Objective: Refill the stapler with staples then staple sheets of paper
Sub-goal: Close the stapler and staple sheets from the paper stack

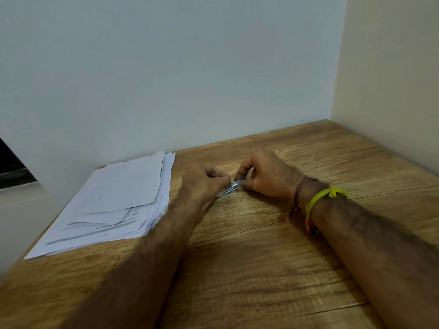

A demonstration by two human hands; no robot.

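Observation:
A small silver metal stapler [234, 186] lies low over the wooden table [261, 245], held between both hands near the middle. My left hand [204, 182] curls its fingers round the stapler's near end and hides most of it. My right hand [263, 173] pinches the far end between thumb and forefinger. Whether staples are loaded is hidden by the fingers. A loose stack of white printed paper sheets [118, 200] lies on the table to the left of my left forearm.
A pale wall runs behind the table and a cream side wall [392, 79] closes the right. The table's left edge runs just beside the papers. Bare wood lies in front of and right of the hands. Thread bands circle my right wrist [316, 200].

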